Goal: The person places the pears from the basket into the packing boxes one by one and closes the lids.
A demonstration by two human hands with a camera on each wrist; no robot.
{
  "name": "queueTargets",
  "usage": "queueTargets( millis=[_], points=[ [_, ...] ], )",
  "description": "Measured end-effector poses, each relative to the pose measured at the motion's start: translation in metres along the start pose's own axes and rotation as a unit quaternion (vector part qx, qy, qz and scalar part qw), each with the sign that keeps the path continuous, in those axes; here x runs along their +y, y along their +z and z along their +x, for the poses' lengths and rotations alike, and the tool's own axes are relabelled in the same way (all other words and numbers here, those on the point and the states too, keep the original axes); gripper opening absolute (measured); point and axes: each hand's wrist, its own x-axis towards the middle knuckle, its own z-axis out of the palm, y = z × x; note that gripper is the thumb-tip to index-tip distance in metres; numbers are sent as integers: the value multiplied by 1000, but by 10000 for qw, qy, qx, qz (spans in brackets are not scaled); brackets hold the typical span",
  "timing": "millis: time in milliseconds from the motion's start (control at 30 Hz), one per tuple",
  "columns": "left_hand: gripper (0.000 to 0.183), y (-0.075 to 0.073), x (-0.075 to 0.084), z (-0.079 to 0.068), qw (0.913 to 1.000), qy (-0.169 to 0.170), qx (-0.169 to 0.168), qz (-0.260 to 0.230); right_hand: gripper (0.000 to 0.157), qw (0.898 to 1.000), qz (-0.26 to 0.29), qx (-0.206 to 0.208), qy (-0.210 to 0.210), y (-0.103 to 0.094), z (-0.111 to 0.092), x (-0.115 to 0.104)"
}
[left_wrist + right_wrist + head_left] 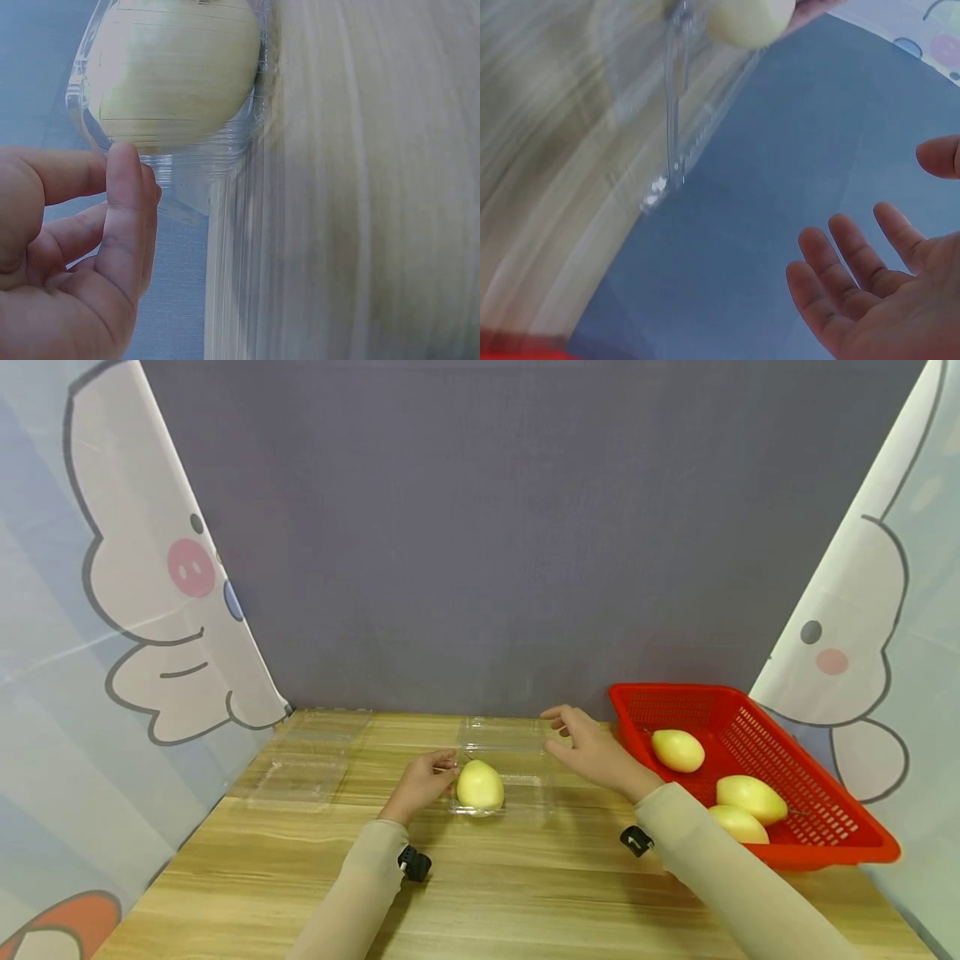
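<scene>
A yellow pear (pixel 480 786) with a short stem sits in the left part of an open clear plastic container (pixel 528 781) on the table. At that container's left edge is my left hand (pixel 424 783); in the left wrist view its thumb and index finger (pixel 124 180) pinch the rim just beside the pear. My right hand (pixel 592 750) hovers past the container's right side, between it and the red basket. Its fingers (pixel 855 277) are spread and loosely bent, with nothing in them.
On the right stands a red plastic basket (pixel 817 768) with several pears, one pear (pixel 678 751) near its left wall. A second open clear container (pixel 300 772) lies on the left of the wooden table (pixel 480 893). A grey panel (pixel 480 543) closes off the back.
</scene>
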Motion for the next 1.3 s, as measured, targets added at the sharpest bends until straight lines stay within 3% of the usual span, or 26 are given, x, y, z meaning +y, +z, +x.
queueTargets(
  millis=[767, 1300],
  points=[
    [44, -1, 1, 0, 10000, -65, -35, 20, 43, 9947, -832, 397, 457, -78, -21, 46],
    [45, 0, -3, 0, 10000, -28, -86, 25, 46, 9887, -1209, 331, 821, -104, -27, 89]
  ],
)
